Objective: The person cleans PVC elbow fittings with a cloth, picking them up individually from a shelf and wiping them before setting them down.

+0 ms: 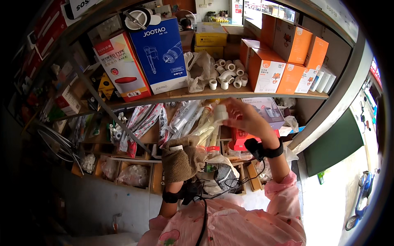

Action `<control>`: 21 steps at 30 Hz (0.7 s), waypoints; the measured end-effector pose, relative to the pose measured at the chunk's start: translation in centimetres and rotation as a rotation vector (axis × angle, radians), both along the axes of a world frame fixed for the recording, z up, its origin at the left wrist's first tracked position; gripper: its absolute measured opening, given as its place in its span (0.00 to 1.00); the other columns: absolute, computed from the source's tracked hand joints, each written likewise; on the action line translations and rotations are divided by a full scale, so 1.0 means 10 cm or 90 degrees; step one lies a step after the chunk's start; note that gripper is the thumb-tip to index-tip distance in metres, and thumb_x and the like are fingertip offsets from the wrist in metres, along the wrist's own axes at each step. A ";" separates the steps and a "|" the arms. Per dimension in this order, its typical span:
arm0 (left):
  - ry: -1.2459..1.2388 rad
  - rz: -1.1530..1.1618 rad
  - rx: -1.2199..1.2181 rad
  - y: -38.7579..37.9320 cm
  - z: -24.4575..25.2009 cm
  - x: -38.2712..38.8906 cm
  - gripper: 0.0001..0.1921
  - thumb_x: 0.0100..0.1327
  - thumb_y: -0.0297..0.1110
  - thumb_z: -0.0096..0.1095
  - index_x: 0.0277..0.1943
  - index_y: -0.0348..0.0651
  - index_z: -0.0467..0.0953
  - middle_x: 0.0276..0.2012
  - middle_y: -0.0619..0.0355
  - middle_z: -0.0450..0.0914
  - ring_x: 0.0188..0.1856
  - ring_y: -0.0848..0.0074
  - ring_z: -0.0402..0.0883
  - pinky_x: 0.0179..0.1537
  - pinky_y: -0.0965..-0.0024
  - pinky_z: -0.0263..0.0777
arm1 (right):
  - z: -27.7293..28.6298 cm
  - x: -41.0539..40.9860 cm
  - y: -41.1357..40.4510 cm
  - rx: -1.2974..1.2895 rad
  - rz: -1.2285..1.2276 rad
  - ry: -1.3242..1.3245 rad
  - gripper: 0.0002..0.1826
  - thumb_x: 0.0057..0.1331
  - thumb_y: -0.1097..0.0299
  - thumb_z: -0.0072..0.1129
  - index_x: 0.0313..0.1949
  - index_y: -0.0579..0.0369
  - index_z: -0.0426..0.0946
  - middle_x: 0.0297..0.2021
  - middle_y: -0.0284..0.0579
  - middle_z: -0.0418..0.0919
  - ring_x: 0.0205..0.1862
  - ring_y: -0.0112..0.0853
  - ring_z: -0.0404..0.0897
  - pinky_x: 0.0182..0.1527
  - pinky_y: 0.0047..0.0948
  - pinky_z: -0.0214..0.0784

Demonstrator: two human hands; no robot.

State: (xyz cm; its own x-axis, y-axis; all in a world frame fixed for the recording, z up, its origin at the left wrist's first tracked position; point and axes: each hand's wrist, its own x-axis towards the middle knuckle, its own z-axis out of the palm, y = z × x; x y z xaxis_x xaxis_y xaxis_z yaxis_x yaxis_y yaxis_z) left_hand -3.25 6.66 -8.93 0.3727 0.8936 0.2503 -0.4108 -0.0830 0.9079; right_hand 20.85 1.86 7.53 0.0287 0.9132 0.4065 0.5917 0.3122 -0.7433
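My right hand [246, 118] is raised just below the front edge of the upper shelf, its fingers around a white plastic pipe fitting [220, 114]. Lower and to the left, a brown plush cloth [181, 164] covers my left hand, leaving only the wrist [174, 186] bare. The cloth is held up on that hand, though the fingers themselves are hidden. A small white piece [176, 148] shows at the top of the cloth. Several white pipe fittings [227, 75] lie heaped on the upper shelf beside a crumpled clear plastic bag [197, 72].
A blue box [160, 58] and a white-and-red box [123, 67] stand left on the shelf [172, 96]; orange boxes [277, 61] are stacked right. Below lie plastic-wrapped tubes [184, 118] and wooden bins [135, 175]. A black cable [201, 221] crosses my front. Someone's head [186, 23] shows beyond.
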 end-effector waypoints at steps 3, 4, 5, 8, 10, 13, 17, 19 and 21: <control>-0.143 -0.053 -0.100 0.05 -0.07 -0.17 0.13 0.58 0.33 0.47 0.45 0.39 0.65 0.36 0.56 0.72 0.39 0.70 0.72 0.44 0.67 0.65 | 0.31 0.58 0.45 -0.021 -0.152 -0.076 0.23 0.49 0.65 0.61 0.44 0.58 0.66 0.19 0.40 0.72 0.21 0.25 0.71 0.25 0.22 0.63; -0.185 -0.067 -0.127 0.07 -0.08 -0.23 0.13 0.58 0.33 0.47 0.45 0.39 0.65 0.36 0.56 0.72 0.39 0.70 0.72 0.44 0.66 0.65 | 0.32 0.82 0.65 -0.010 -0.197 -0.129 0.24 0.48 0.64 0.61 0.44 0.58 0.66 0.18 0.41 0.73 0.20 0.25 0.72 0.24 0.22 0.64; -0.220 -0.076 -0.147 0.09 -0.10 -0.28 0.14 0.57 0.34 0.48 0.45 0.39 0.65 0.35 0.56 0.73 0.39 0.70 0.72 0.44 0.66 0.65 | 0.35 1.02 0.84 -0.052 -0.236 -0.106 0.24 0.48 0.63 0.61 0.43 0.58 0.67 0.18 0.41 0.73 0.20 0.26 0.72 0.23 0.23 0.64; -0.331 -0.103 -0.197 0.20 -0.17 -0.44 0.15 0.56 0.36 0.49 0.45 0.39 0.65 0.35 0.55 0.73 0.39 0.70 0.72 0.44 0.64 0.64 | 0.27 1.59 1.46 -0.084 -0.318 -0.047 0.21 0.47 0.63 0.61 0.39 0.58 0.69 0.19 0.43 0.74 0.19 0.26 0.73 0.20 0.24 0.65; -0.415 -0.128 -0.232 0.25 -0.19 -0.56 0.16 0.55 0.37 0.50 0.45 0.39 0.65 0.34 0.54 0.74 0.38 0.69 0.72 0.44 0.63 0.63 | 0.09 1.93 1.80 -0.088 -0.371 -0.071 0.18 0.47 0.64 0.59 0.37 0.57 0.71 0.20 0.44 0.75 0.21 0.27 0.75 0.23 0.24 0.66; -0.574 -0.189 -0.317 0.27 -0.25 -0.77 0.17 0.53 0.39 0.52 0.44 0.39 0.65 0.34 0.53 0.74 0.38 0.69 0.72 0.45 0.61 0.62 | 0.03 2.02 2.15 -0.084 -0.512 -0.157 0.14 0.50 0.62 0.49 0.35 0.54 0.71 0.25 0.50 0.76 0.29 0.40 0.77 0.33 0.34 0.67; -0.830 -0.311 -0.497 0.21 -0.31 -0.99 0.19 0.51 0.41 0.53 0.44 0.39 0.66 0.33 0.52 0.75 0.38 0.69 0.73 0.45 0.59 0.61 | -0.20 2.15 2.40 0.020 -0.636 -0.356 0.09 0.51 0.66 0.47 0.32 0.53 0.72 0.27 0.52 0.76 0.32 0.45 0.76 0.37 0.42 0.67; -0.927 -0.356 -0.562 0.18 -0.34 -1.08 0.21 0.50 0.42 0.54 0.44 0.39 0.66 0.32 0.51 0.76 0.37 0.69 0.73 0.45 0.58 0.60 | -0.28 2.10 2.49 -0.003 -0.655 -0.376 0.09 0.51 0.67 0.48 0.31 0.53 0.72 0.27 0.52 0.76 0.32 0.44 0.76 0.36 0.41 0.68; -0.923 -0.359 -0.565 0.22 -0.34 -1.10 0.20 0.51 0.42 0.54 0.44 0.39 0.66 0.33 0.51 0.75 0.38 0.69 0.72 0.46 0.59 0.60 | -0.35 2.18 2.45 -0.047 -0.710 -0.488 0.09 0.50 0.69 0.49 0.32 0.53 0.71 0.25 0.50 0.76 0.31 0.42 0.77 0.31 0.38 0.69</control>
